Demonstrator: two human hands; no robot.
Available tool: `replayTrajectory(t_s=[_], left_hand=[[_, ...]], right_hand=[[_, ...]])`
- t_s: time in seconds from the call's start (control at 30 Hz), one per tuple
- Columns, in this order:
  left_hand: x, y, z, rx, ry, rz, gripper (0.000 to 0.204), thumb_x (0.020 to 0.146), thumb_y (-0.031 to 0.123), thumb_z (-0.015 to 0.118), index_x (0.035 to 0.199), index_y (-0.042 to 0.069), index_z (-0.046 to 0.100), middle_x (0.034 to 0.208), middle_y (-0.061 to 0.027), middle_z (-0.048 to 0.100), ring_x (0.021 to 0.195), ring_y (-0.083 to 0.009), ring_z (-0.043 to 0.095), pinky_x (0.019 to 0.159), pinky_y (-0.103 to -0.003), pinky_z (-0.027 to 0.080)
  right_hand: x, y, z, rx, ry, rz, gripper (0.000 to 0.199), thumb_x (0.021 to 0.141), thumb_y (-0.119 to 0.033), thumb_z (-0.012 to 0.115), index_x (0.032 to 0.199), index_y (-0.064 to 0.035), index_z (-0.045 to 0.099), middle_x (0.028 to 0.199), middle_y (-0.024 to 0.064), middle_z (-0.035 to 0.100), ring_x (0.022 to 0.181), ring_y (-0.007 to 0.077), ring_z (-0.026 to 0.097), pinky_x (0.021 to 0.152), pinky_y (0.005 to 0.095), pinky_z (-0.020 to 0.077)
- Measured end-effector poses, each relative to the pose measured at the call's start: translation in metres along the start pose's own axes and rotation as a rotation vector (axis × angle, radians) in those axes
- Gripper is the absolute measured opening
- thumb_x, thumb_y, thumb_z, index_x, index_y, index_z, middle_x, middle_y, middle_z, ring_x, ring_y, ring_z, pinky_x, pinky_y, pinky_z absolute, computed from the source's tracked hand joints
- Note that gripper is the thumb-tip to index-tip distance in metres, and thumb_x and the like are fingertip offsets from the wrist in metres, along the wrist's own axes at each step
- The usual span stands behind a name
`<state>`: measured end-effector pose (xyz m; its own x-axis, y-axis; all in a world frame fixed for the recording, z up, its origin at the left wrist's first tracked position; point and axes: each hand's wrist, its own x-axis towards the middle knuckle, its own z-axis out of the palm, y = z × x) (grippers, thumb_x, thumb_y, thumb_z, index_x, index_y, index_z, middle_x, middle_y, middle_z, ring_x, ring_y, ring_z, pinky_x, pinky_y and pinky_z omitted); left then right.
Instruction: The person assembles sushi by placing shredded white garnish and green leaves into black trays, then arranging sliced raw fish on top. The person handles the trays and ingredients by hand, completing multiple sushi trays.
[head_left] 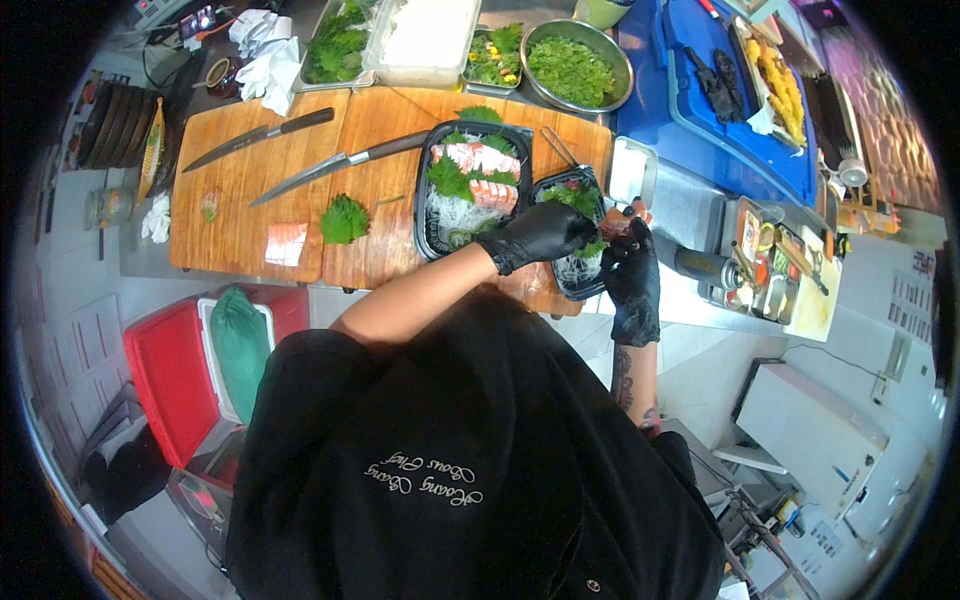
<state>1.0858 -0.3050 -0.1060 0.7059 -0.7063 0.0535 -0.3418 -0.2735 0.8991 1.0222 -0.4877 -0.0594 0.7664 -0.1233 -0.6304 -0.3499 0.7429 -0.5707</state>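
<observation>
My left hand (pixel 545 236), in a black glove, reaches over a small black tray (pixel 562 283). Its fingers are closed, and whatever they may pinch is hidden. Green leaves and white shredded garnish fill that tray. My right hand (pixel 632 275), also gloved, is beside the tray's right edge, its fingers closed round reddish-orange fish slices (pixel 618 222). To the left, a larger black tray (pixel 427 215) holds pink-and-white fish slices (pixel 476 158), green shiso leaves (pixel 448 180) and white shreds.
Two knives (pixel 340 162) lie on the wooden cutting boards (pixel 290 190), near a pink fish block (pixel 287 244) and a loose shiso leaf (pixel 345 219). Tweezers (pixel 560 146) rest behind the small tray. Behind stands a bowl of greens (pixel 572 68); a blue cooler (pixel 650 75) is at back right.
</observation>
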Motion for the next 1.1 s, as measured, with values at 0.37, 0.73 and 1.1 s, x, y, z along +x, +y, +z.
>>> replayTrajectory(t_s=[0.37, 0.73, 1.1], left_hand=[[-0.005, 0.001, 0.019, -0.819, 0.198, -0.090, 0.030, 0.086, 0.013, 0.072, 0.111, -0.001, 0.065, 0.098, -0.0080, 0.071, 0.092, -0.0151, 0.066, 0.084, -0.030, 0.053], [-0.006, -0.010, 0.032, -1.278, 0.114, -0.297, 0.020, 0.086, 0.010, 0.070, 0.103, 0.000, 0.069, 0.094, -0.0049, 0.070, 0.085, -0.0117, 0.065, 0.077, -0.026, 0.053], [-0.007, -0.006, 0.026, -1.095, 0.227, -0.236, 0.029, 0.090, 0.006, 0.068, 0.118, -0.002, 0.063, 0.108, -0.0091, 0.068, 0.099, -0.0152, 0.065, 0.087, -0.029, 0.055]], right_hand=[[-0.004, 0.000, 0.016, 0.057, -0.041, -0.025, 0.035, 0.093, -0.017, 0.067, 0.124, -0.0069, 0.054, 0.103, 0.0056, 0.063, 0.091, 0.0150, 0.061, 0.075, 0.0257, 0.0514], [-0.018, 0.014, 0.026, -0.090, -0.058, -0.125, 0.039, 0.095, -0.021, 0.064, 0.131, -0.0113, 0.054, 0.104, 0.0050, 0.063, 0.089, 0.0138, 0.062, 0.070, 0.0243, 0.0507], [0.000, -0.007, 0.001, 0.062, 0.016, -0.020, 0.022, 0.092, -0.021, 0.068, 0.107, -0.0095, 0.056, 0.085, -0.0018, 0.058, 0.067, 0.0060, 0.055, 0.057, 0.0201, 0.0465]])
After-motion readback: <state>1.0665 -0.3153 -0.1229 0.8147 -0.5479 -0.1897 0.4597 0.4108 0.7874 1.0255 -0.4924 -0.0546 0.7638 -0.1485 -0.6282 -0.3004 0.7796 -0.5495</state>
